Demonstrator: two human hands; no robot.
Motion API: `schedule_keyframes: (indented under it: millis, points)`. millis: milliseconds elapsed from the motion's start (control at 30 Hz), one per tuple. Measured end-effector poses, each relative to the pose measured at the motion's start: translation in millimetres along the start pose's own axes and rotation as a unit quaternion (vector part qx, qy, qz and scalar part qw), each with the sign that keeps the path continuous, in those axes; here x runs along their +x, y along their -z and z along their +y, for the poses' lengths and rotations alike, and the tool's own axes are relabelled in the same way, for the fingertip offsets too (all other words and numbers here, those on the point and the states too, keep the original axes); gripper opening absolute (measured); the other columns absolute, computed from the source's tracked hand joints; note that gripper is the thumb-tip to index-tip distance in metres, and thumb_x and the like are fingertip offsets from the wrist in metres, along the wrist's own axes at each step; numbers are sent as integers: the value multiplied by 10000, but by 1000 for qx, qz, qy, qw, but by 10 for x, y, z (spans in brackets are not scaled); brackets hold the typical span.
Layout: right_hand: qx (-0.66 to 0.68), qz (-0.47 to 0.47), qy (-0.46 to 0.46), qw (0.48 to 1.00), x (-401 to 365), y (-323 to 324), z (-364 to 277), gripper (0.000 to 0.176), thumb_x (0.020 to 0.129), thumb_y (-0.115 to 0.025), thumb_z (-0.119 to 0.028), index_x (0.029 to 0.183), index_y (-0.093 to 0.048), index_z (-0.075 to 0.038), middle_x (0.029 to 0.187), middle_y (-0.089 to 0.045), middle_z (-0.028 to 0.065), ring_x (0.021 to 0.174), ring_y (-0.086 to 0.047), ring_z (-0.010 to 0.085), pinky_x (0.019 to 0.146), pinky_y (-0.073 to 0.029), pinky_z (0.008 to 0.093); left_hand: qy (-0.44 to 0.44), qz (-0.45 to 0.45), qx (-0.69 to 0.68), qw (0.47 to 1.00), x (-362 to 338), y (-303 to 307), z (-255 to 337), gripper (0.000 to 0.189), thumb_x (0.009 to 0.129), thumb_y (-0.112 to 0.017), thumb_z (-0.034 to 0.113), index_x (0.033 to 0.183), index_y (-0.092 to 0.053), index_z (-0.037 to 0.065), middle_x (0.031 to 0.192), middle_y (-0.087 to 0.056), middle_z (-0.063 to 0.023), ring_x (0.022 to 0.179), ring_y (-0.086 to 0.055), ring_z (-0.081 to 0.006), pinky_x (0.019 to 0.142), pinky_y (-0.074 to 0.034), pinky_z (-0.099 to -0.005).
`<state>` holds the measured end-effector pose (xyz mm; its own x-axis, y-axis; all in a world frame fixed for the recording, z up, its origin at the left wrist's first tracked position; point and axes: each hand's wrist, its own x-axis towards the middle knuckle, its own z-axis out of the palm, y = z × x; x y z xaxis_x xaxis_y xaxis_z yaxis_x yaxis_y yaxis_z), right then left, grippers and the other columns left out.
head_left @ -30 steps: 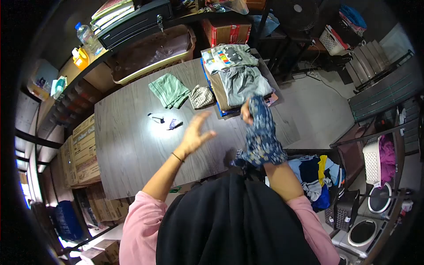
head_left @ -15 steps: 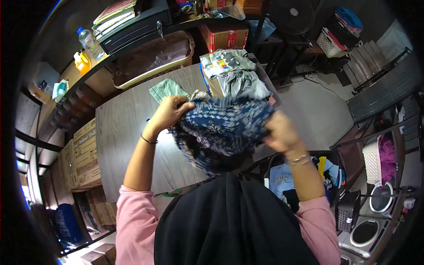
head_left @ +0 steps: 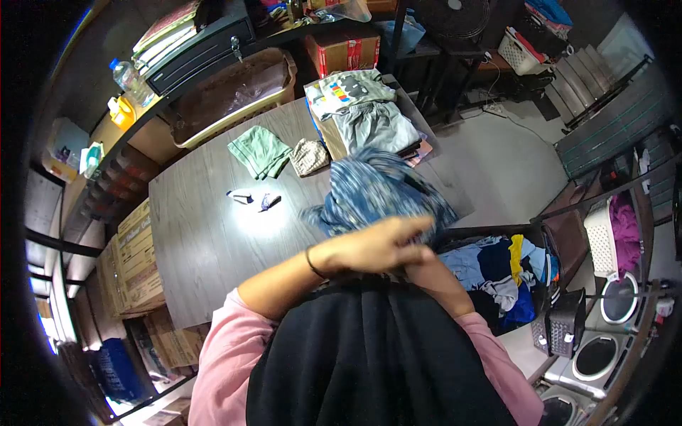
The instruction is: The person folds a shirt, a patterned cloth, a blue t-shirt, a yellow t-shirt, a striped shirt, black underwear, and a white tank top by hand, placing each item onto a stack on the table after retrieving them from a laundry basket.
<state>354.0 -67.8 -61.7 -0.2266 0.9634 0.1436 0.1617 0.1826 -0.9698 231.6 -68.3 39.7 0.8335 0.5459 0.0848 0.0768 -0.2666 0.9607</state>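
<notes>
A blue patterned cloth [head_left: 380,186] lies bunched near the front right of the grey wooden table [head_left: 195,241], its edges blurred. My left hand [head_left: 380,245] crosses over my right wrist beside the cloth; it is smeared by motion. Most of my right hand [head_left: 418,257] is hidden behind the left one, against the cloth. Beyond the cloth, grey shorts [head_left: 376,129] and a printed grey shirt [head_left: 352,92] rest on a pile. A folded green cloth [head_left: 260,152], a small beige patterned cloth [head_left: 309,157] and two small dark-and-white items [head_left: 254,199] lie to the left.
An open container of clothes [head_left: 497,273] stands to the right of the table. A large brown basket [head_left: 234,99] and a cardboard box [head_left: 344,55] are behind it. Cartons [head_left: 138,255] are stacked at left, with washing machines [head_left: 593,355] at lower right.
The blue patterned cloth has gone from stretched between my hands to a bunched heap. My left hand has swung right across my right wrist, and both hands have moved closer to me.
</notes>
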Motion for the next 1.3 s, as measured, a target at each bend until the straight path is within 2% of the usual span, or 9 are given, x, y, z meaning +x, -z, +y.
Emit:
schedule_keyframes:
  millis: [100,333,500,567,900,1067,1167,1267,1300]
  points:
    - [51,-67,-59,995,-17,48,5,256,905,-561,-73,1125,-608,49,993,-673,91,920,-637,173,840,-494,299,-18,-106,-198,974,-17,-366,-167,328,961,-562,241,1146,-487,-19,1019,-510,-33,985,-448,-105,878,-396,-275]
    - [18,-72,-41,996,201,-279,320,263,917,-543,-77,1139,-597,53,958,-676,84,894,-634,168,812,-496,291,22,192,-390,900,-521,260,-254,776,777,-707,41,1433,-293,15,1295,-496,-54,1161,-487,-147,974,-416,-287]
    - [42,-159,-324,932,231,257,-181,281,912,-585,-147,1121,-622,38,1022,-680,83,939,-634,139,854,-494,291,24,273,-355,894,-715,857,-225,787,653,-633,-70,1384,-362,42,1233,-546,-39,1051,-582,-116,888,-486,-269]
    - [38,-124,-97,987,210,476,-130,275,917,-577,-160,1118,-633,18,995,-686,85,924,-634,136,829,-500,288,52,253,-284,923,-687,867,-129,768,636,-644,-54,1355,-385,17,1238,-526,-61,1100,-524,-127,930,-438,-270]
    - [155,-111,-13,982,254,-380,-109,291,892,-552,-73,1175,-584,-13,1124,-612,99,1047,-562,188,946,-426,324,52,14,-88,995,-296,-138,24,411,733,-724,46,1034,-450,-15,892,-401,-7,866,-381,-90,750,-382,-264]
    - [-139,-96,294,941,288,-285,147,345,878,-556,-71,1221,-548,-34,1185,-575,113,1117,-529,218,990,-397,343,94,363,-68,925,-648,212,-305,348,769,-704,-9,1067,-524,-12,1014,-608,-49,956,-571,-124,829,-491,-276]
    - [291,-126,-135,939,33,47,-394,251,848,-553,-33,1093,-610,-30,1113,-598,136,1068,-559,217,960,-427,337,68,577,-45,813,-1006,476,-427,303,762,-655,-99,1027,-535,-17,968,-647,-92,828,-652,-159,739,-555,-282]
    - [-222,-174,-20,959,-30,1030,-615,98,836,-571,-13,912,-632,-5,918,-635,59,838,-599,117,750,-488,253,72,563,-114,815,-1158,327,-189,301,758,-693,-66,1019,-555,-10,921,-657,-63,786,-632,-123,709,-534,-267]
    - [54,-58,-186,979,-26,1124,-892,55,834,-587,-13,870,-627,-4,859,-635,26,766,-594,82,669,-491,221,109,516,-142,838,-1214,238,-237,273,786,-716,2,1014,-566,-2,918,-663,-55,768,-634,-118,727,-530,-264]
